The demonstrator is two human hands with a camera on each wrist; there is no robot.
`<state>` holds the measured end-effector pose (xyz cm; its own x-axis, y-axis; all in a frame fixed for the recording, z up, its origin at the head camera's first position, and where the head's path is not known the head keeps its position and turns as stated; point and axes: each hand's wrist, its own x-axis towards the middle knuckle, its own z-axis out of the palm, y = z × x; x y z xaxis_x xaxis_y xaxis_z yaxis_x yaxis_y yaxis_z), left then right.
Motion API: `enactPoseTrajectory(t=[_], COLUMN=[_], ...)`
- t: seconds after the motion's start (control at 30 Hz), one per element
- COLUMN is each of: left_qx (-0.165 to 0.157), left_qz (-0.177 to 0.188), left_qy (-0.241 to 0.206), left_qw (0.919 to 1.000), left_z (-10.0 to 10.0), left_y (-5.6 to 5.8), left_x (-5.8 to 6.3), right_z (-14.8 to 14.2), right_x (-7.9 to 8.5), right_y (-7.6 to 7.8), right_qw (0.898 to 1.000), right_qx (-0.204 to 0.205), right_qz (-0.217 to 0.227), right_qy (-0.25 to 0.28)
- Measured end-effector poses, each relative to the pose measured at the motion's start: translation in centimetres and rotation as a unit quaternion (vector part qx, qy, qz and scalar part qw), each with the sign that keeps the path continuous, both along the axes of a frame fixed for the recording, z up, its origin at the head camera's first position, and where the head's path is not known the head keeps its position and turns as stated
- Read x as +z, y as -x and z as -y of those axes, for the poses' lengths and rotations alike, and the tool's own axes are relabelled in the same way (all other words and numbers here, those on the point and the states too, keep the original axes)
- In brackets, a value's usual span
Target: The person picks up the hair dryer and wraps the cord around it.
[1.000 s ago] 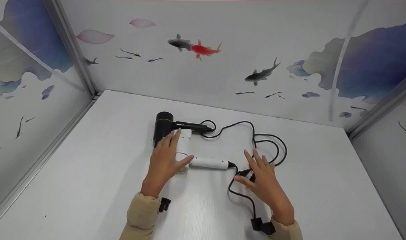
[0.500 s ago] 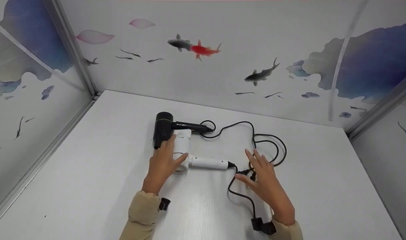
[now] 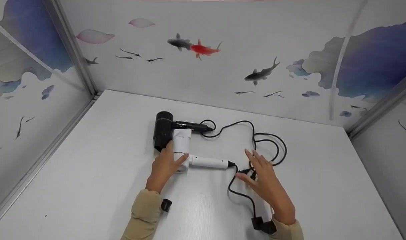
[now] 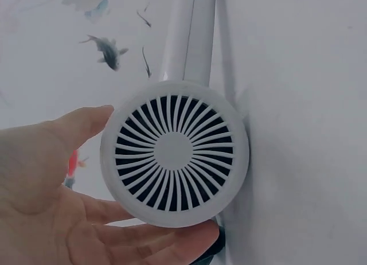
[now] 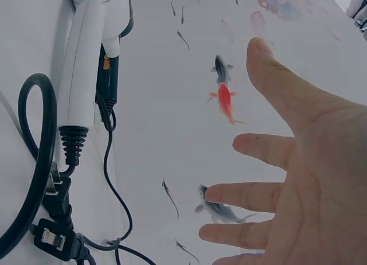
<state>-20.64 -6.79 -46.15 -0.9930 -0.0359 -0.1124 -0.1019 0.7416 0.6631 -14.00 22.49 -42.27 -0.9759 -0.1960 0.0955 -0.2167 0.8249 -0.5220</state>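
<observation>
On the white table lies a white hair dryer (image 3: 181,143), its handle pointing right. My left hand (image 3: 164,166) grips its barrel, with the thumb on one side and the fingers round the other. The dryer's round slotted intake grille (image 4: 174,150) faces the left wrist camera, fingers curled along its edge. Behind it a black hair dryer (image 3: 163,130) lies beside the white one, handle also to the right. My right hand (image 3: 264,180) is held with fingers spread above the black cords, holding nothing; in the right wrist view its palm (image 5: 309,190) shows bare.
Looped black cords (image 3: 283,146) lie at the right of the table. Two-pin plugs (image 5: 57,239) sit near the white handle's end. A square black plug (image 3: 257,222) lies near the right sleeve. White printed walls (image 3: 223,73) border the table (image 3: 89,160).
My left hand has come down from over the white hair dryer, and its fingers have drawn in round the barrel. The right hand has stayed nearly still.
</observation>
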Motion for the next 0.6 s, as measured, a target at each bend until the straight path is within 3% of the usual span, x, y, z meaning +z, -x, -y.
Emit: enactPoseTrajectory(t=[0.2, 0.6], left_qx=[-0.003, 0.006], left_qz=[0.032, 0.031], left_qy=[-0.035, -0.074], left_qw=[0.9989, 0.9967], left_z=[0.1, 0.3], left_y=[0.4, 0.9], left_x=[-0.6, -1.6], right_z=[-0.1, -0.1], right_x=[0.0, 0.1], right_y=[0.0, -0.2], right_qw=[1.000, 1.000], right_qx=[-0.001, 0.000], right_qz=[0.004, -0.006], right_qy=[-0.004, -0.002])
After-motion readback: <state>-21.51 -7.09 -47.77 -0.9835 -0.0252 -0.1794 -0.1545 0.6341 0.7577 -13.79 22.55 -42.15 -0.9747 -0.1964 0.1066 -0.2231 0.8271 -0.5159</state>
